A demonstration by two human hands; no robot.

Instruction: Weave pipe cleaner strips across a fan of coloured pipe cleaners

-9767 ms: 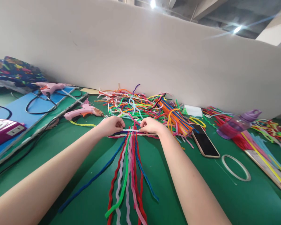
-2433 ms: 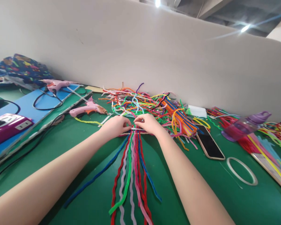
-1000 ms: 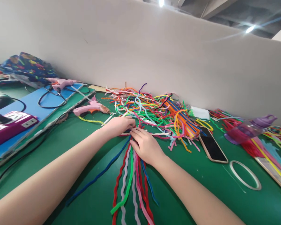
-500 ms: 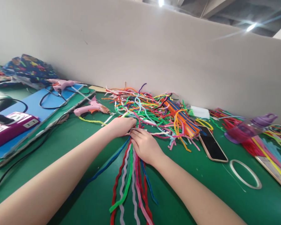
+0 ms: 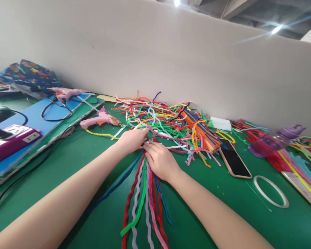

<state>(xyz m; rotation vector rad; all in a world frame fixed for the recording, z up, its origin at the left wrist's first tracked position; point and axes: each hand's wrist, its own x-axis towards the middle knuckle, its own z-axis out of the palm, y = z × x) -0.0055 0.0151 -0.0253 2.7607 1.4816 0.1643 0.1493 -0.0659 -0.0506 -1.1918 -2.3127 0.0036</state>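
Several wavy pipe cleaners (image 5: 147, 200) fan out toward me over the green table, in red, lilac, green, pink and blue. Their far ends come together under my right hand (image 5: 160, 160), whose fingers are closed over them. My left hand (image 5: 133, 139) is closed in a pinch just beyond the gathered end, close to the right fingertips. A small pale strip shows between the two hands, but the left fingertips and what they grip are hidden. Behind the hands lies a tangled heap of many-coloured pipe cleaners (image 5: 155, 117).
At left are a pink glue gun (image 5: 100, 120), another glue gun (image 5: 64, 92) on a blue board (image 5: 54, 111), a purple power strip (image 5: 14, 141) and cables. Rightward lie a phone (image 5: 234, 160), a white ring (image 5: 271, 192) and a purple bottle (image 5: 269, 142). A pale partition (image 5: 150, 52) rises behind.
The whole view has shifted very slightly. Both hands keep nearly the same place and grip, and the pipe cleaners lie as before.
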